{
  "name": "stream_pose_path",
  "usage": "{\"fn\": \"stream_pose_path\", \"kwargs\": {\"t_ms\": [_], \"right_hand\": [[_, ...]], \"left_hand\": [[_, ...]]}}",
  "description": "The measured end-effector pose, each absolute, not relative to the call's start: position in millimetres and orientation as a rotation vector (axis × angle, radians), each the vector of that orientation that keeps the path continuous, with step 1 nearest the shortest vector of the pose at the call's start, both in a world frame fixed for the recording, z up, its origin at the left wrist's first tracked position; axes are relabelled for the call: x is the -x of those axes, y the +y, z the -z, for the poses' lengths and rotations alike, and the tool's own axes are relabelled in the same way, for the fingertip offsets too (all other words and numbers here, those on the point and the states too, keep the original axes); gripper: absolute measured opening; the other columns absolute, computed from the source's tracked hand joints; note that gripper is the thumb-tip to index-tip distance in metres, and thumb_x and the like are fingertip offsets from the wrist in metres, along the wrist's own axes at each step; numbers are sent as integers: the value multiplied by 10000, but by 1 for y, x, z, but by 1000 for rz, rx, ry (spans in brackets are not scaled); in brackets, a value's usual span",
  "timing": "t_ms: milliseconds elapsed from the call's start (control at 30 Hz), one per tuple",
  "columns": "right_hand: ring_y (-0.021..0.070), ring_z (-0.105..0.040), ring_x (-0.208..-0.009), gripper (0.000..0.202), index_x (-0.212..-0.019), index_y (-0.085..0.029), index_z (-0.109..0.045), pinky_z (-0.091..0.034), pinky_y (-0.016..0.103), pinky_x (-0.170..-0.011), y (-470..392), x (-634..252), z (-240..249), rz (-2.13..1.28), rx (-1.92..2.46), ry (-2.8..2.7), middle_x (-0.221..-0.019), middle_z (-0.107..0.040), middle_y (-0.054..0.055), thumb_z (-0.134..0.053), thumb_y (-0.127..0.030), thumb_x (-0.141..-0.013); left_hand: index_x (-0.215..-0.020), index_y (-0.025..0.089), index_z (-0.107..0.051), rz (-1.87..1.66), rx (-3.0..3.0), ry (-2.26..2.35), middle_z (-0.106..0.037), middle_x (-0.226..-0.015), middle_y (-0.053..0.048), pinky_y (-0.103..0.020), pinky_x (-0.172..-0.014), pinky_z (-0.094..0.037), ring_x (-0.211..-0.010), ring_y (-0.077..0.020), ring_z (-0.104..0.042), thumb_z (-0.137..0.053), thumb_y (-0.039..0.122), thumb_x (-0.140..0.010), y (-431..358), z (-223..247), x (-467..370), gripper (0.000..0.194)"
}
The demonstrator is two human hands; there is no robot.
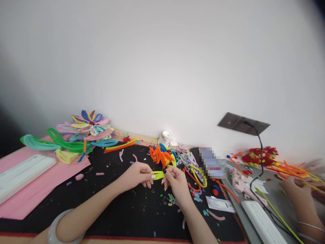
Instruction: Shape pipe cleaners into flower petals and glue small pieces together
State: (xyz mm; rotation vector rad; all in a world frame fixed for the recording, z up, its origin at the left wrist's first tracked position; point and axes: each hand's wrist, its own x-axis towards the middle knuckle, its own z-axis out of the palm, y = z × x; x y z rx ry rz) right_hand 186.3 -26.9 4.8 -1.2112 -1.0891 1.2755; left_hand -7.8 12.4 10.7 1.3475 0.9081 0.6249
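Observation:
Between my two hands is a small looped bundle of yellow pipe cleaner, held above the black mat. My left hand pinches its left end between thumb and fingers. At the other end, my right hand is closed on it, the thumb and index finger pressed together. Just behind the hands lie orange pipe cleaner loops, with blue and yellow loops close to them. Red and yellow bent pipe cleaners rest to the right of my right hand.
Left are a pipe cleaner flower bunch, pink sheets and a white case. A paper cup stands by the wall. Scraps litter the mat. Right are a blurred phone, a pink glue gun and a co-worker's hands.

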Motion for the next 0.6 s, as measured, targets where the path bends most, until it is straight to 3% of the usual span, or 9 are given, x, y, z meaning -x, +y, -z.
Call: {"fn": "stream_pose_path", "kwargs": {"t_ms": [400,600], "right_hand": [[117,-540,-376,288,-684,-232,-573,-476,223,-424,-28,-183,-3,-1303,1138,-995,-521,-654,-3,-805,-389,-750],[113,-534,-370,306,-708,-236,-569,-469,213,-415,-29,-184,-3,-1329,1119,-979,-514,-646,-20,-831,-391,-736]], "left_hand": [[-767,175,-593,-821,-1365,858,-755,-697,-21,-288,-627,-570,-624,-175,-736,-751,451,-795,9,-9,4,319],[-1038,161,-682,-859,-1406,842,-779,-738,-13,-336,-702,-604,-656,-194,-743,-737,338,-779,9,-9,6,318]]}}
